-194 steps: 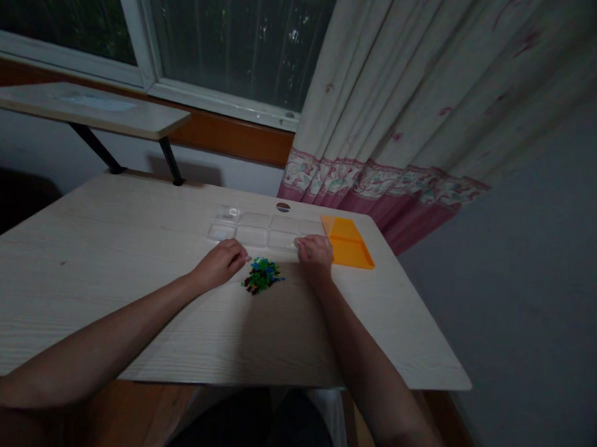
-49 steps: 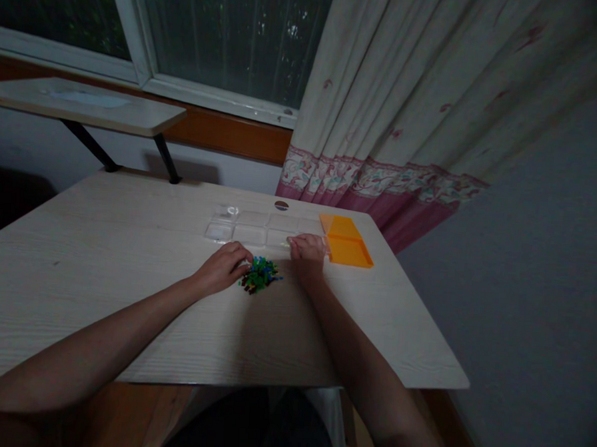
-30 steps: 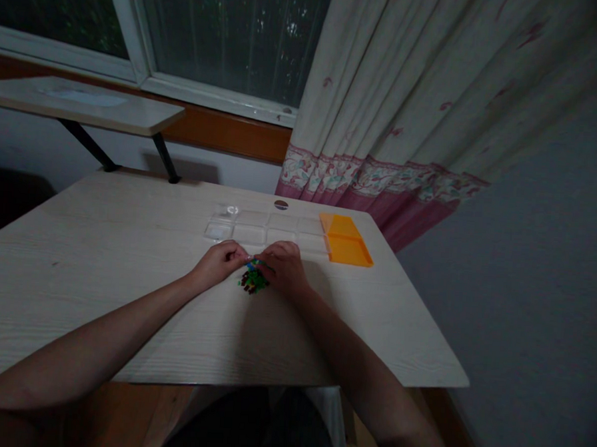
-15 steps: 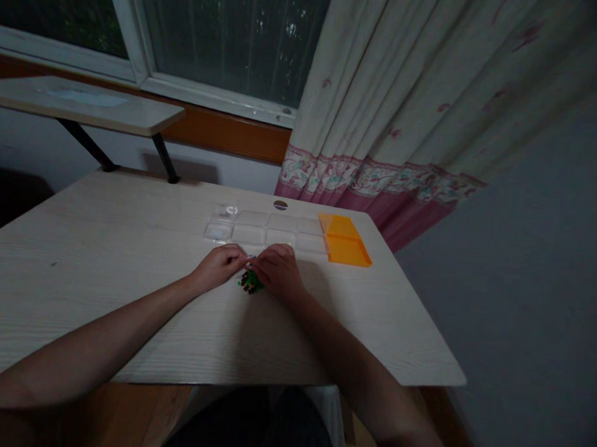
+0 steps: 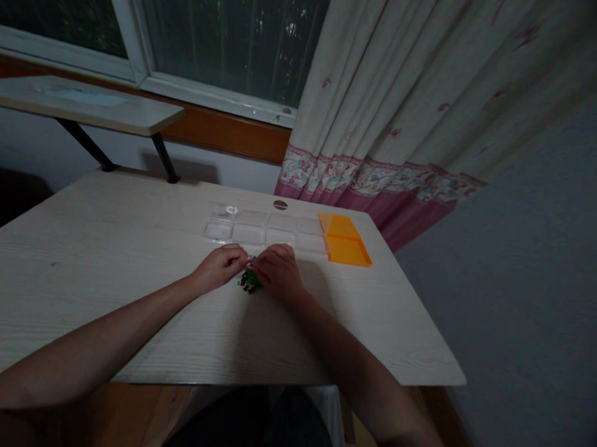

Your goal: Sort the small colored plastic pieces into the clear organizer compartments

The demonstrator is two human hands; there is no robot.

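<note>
My left hand (image 5: 222, 262) is closed in a pinch, with its fingertips close to those of my right hand. My right hand (image 5: 278, 268) is also closed, its fingers bent over toward the left. Between the two sets of fingertips show tiny whitish and blue bits (image 5: 250, 259), too small to name. Just below, a small heap of green, dark brown and yellowish pieces (image 5: 250, 282) lies on the table, partly covered by my right hand. Beyond my hands stand clear plastic trays (image 5: 248, 234) with square compartments.
Orange plastic trays (image 5: 348, 249) adjoin the clear ones on the right. A round dark disc (image 5: 280, 205) lies near the wooden table's (image 5: 150, 276) back edge. A raised shelf (image 5: 134, 118) on black legs stands at the back left, and a curtain (image 5: 368, 120) hangs behind.
Hardly anything differs: both hands stay in the same place, with only a slight shift of the tiny bits at the fingertips.
</note>
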